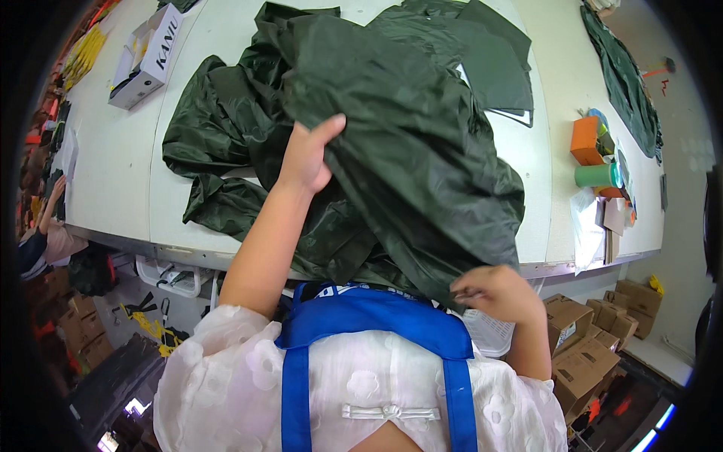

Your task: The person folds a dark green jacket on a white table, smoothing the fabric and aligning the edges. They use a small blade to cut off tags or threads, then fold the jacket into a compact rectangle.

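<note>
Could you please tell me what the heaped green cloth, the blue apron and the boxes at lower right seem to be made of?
Cloth: probably coated synthetic, slightly glossy; its crisp creases catch the light.
Apron: likely woven fabric, fairly matte, judging by its soft folds.
Boxes: apparently cardboard, matte brown, with flat panels and creased edges.

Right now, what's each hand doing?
Left hand: at the dark green fabric, fingers hidden; grip unclear.
Right hand: closed at the fabric's edge; anything pinched is blurred.

Garment workshop, by look: long white worktable (113,181), heaped dark green fabric (422,135), flat stacked panels (497,68), cardboard boxes (584,365) alongside, co-worker (56,245) at left.
</note>
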Demonstrator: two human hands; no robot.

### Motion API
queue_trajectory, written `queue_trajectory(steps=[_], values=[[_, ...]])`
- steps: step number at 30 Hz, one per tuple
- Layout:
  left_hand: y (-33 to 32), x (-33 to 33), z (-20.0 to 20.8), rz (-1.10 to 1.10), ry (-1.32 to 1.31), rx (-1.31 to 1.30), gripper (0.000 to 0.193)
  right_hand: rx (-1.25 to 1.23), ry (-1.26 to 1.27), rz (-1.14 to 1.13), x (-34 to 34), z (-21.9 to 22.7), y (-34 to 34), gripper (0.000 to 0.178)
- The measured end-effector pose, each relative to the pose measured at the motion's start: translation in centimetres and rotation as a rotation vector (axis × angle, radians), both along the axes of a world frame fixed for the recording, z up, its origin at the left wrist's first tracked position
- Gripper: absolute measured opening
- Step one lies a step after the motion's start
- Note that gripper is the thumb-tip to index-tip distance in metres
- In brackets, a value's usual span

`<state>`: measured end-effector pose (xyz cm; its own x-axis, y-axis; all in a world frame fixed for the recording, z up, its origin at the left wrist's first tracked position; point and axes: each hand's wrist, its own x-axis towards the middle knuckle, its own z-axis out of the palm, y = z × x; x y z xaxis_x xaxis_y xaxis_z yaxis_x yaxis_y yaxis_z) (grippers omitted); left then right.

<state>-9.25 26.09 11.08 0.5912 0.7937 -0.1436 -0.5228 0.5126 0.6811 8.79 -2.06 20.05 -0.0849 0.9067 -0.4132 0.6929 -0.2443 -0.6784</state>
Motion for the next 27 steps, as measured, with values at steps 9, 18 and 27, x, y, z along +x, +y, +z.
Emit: queue_trajectory(steps=[9, 18, 27], values=[[-4.5, -8.2, -1.3, -0.120, 0.196, 0.186, 0.073, 0.476, -0.301, -0.027, -4.9, -6.4, 14.7, 0.025], [-5.9, -12.5, -2.2, -0.039, 0.233, -0.179, 0.073, 0.860, 0.351, -1.118, 17.8, -0.9, 13.1, 0.021], [-7.8, -13.3, -2.0, -0.074, -0.195, -0.425, 0.051, 1.101, -0.229, -1.146, 14.9, -2.7, 9.2, 0.018]])
